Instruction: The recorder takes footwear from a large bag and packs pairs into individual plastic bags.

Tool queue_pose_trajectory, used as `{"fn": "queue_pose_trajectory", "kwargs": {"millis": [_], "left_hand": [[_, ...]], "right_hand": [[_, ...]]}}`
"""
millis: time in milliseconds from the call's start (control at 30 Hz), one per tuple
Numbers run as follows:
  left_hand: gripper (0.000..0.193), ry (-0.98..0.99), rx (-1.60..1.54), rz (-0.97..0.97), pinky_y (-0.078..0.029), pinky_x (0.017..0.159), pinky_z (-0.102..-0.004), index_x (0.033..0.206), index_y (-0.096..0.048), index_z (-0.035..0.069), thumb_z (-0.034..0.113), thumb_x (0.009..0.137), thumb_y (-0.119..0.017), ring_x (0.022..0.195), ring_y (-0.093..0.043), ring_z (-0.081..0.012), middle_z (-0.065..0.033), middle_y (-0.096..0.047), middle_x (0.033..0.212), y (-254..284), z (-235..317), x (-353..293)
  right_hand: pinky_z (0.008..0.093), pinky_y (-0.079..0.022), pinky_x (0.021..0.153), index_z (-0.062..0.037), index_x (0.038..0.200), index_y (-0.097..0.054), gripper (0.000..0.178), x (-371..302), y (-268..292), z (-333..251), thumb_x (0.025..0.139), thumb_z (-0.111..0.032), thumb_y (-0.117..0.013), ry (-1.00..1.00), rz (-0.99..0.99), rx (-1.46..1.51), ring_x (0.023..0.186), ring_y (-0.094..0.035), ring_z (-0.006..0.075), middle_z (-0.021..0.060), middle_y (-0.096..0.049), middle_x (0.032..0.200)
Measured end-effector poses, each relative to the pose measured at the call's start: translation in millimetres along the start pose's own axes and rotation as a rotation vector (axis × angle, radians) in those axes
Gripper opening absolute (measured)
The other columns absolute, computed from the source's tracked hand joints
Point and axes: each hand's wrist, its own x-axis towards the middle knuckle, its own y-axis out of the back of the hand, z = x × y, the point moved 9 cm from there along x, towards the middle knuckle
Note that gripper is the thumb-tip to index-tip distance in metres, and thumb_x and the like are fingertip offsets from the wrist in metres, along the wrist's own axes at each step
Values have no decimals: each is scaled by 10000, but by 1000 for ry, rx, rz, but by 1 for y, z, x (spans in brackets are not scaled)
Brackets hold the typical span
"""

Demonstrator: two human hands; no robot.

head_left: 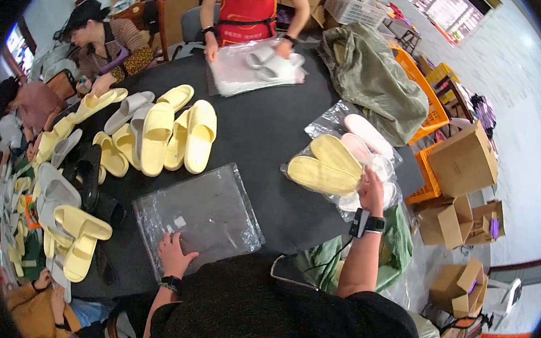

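Note:
My left hand (176, 257) lies with its fingers spread on a clear plastic bag (216, 206) near the table's front edge. To the right, my right hand (371, 192) grips the near end of a pair of yellow slippers (326, 167) wrapped in clear plastic. Its fingertips are partly hidden. The wrapped pair rests on other bagged slippers, among them a pale pink slipper (370, 134). Left of centre stand several loose yellow slippers (200, 138) and grey slippers (129, 111).
Across the black table (253, 142), a person in red handles grey slippers (268, 64) over clear bags. More loose slippers (80, 242) crowd the left edge, where other people sit. A grey-green sack (374, 81), orange crates (426, 112) and cardboard boxes (464, 161) stand to the right.

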Motion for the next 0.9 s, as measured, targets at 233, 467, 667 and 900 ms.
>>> {"fn": "queue_pose_trajectory", "kwargs": {"millis": [233,467,667,900], "left_hand": [[780,-28,-74,-8,-384,927,-530,1233,-512,117,442,598,-828,1212,-404,-373,-139,-421,1329,11,-7,-3],[774,55,-18,-33,-376,935,-522,1282,-500,129,446,644,-804,1242,-393,-346,-142,-396,1379,5,-11,-11],[782,37,-54,57,-349,954,-527,1299,-494,125,405,645,-818,1256,-374,-333,-137,-405,1354,1,-14,-21],[783,15,-55,20,-356,959,-541,1309,-490,122,392,651,-818,1255,-371,-342,-144,-397,1356,3,-9,-24]], "right_hand": [[160,-299,456,-73,1089,-589,187,-53,-122,-73,915,-140,-607,307,-212,-366,547,-388,0,20,-658,1044],[153,-267,442,-76,1086,-572,164,-116,-187,-109,928,-116,-583,462,-395,-392,534,-349,-13,25,-667,1066],[148,-272,489,-83,1179,-450,277,-132,-224,-96,932,-114,-571,472,-557,-390,576,-372,-7,28,-654,969],[162,-311,548,-76,1257,-387,389,-162,-252,-85,917,-19,-566,463,-599,-236,662,-428,20,49,-627,958]]}}
